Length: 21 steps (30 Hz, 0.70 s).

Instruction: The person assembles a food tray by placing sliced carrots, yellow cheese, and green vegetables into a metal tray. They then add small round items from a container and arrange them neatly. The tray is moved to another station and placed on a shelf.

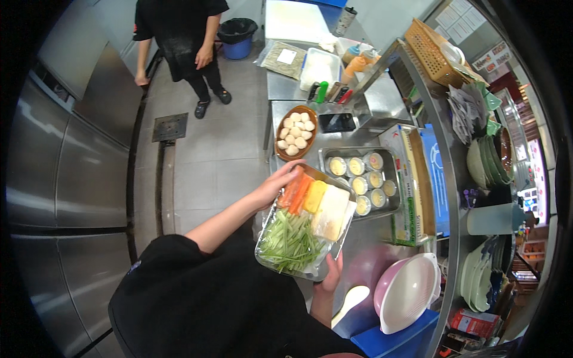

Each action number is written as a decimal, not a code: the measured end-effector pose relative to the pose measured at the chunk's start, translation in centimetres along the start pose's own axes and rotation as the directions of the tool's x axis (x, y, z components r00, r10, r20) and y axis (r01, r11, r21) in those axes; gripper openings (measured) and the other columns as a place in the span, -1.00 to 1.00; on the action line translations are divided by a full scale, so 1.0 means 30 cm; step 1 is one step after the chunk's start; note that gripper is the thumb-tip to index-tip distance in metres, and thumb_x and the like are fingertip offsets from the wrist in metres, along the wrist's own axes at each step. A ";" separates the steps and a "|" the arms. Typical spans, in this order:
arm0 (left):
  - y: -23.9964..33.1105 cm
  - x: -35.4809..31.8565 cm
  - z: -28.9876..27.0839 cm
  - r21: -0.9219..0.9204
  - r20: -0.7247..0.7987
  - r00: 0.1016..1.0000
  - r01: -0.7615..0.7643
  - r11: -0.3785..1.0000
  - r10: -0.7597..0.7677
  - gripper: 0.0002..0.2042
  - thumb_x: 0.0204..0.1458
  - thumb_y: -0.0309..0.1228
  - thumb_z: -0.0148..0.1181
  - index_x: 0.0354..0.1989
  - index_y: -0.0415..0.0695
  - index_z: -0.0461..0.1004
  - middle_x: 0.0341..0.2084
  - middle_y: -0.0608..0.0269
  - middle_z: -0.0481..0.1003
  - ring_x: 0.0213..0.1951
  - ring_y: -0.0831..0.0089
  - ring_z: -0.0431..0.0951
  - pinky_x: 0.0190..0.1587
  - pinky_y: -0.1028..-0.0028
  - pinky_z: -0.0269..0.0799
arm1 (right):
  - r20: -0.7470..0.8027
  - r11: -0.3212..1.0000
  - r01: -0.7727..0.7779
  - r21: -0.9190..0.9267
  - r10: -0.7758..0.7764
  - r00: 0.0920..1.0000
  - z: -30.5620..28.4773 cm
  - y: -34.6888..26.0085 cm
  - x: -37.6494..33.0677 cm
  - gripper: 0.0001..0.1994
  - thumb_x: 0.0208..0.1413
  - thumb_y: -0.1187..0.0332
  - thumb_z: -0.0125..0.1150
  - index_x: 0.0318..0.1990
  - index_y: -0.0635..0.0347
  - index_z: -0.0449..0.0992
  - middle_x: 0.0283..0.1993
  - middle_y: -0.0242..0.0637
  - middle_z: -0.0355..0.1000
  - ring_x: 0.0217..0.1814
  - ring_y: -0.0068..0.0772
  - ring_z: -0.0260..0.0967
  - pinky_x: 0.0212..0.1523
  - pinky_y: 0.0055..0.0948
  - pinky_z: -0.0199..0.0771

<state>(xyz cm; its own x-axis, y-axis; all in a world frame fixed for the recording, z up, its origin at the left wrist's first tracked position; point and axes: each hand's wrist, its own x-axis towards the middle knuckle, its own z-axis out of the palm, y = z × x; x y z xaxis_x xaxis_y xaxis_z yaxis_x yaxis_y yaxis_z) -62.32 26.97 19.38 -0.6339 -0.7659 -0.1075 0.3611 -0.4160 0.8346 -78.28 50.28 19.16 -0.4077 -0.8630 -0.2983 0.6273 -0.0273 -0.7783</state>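
A metal tray (307, 274) wrapped in clear film is held up between my hands, tilted over the counter's edge. Inside lie green vegetable strips (290, 241), orange sticks (298, 194), a yellow block (315, 197) and a pale, white-and-tan block (331, 212). My left hand (280, 184) grips the tray's far left corner. At the near right corner, my right hand (330, 275) holds it from below, its fingers partly hidden by the tray. Just beyond the tray sits a brown oval dish of white balls (295, 132). To its right is a steel pan (394, 206) of small lidded cups.
A pink-and-white colander (406, 292), a white rice paddle (351, 303) and a blue board (400, 337) lie near right. A phone (336, 122) rests beyond the pan. Shelving with bowls (489, 158) edges the right side. Another person (182, 42) stands far left by a bin (237, 45).
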 end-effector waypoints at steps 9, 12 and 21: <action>0.115 -0.320 -0.270 -0.165 -0.380 0.925 -0.057 0.985 -0.010 -0.59 0.31 -0.22 -0.07 0.24 -0.15 0.21 -0.05 0.23 0.45 -0.08 0.52 0.51 -0.02 0.47 0.48 | 0.222 0.963 -0.231 -0.137 0.257 0.941 0.151 0.161 0.032 -0.51 0.25 0.49 0.02 0.30 0.31 0.10 0.17 -0.22 0.32 0.15 -0.45 0.30 0.16 -0.43 0.30; 0.127 -0.406 -0.365 -0.206 -0.379 0.924 -0.124 0.971 0.038 -0.61 0.33 -0.25 -0.12 0.25 -0.18 0.20 -0.02 0.20 0.45 -0.04 0.48 0.51 0.03 0.45 0.47 | 0.341 0.929 -0.249 -0.273 0.335 0.878 0.214 0.164 0.077 -0.61 0.29 0.38 0.03 0.22 0.28 0.23 0.08 -0.30 0.39 0.10 -0.51 0.32 0.10 -0.49 0.32; 0.289 -0.585 -0.699 -0.153 -0.403 0.908 -0.189 0.970 0.113 -0.64 0.36 -0.26 -0.22 0.23 -0.17 0.22 0.03 0.19 0.43 0.05 0.50 0.47 0.10 0.44 0.41 | 0.648 0.772 0.421 -0.476 -0.017 0.762 0.865 0.275 0.518 -0.69 0.30 0.25 0.06 0.05 0.27 0.47 0.03 -0.22 0.50 0.09 -0.51 0.39 0.13 -0.55 0.32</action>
<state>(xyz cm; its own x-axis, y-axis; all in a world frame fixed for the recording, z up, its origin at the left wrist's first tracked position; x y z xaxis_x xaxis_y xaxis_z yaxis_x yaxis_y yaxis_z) -33.73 26.54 17.17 -0.2595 -0.9401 -0.2210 0.5747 -0.3342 0.7470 -62.22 23.56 22.43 0.1088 -0.9836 0.1438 -0.0030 -0.1450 -0.9894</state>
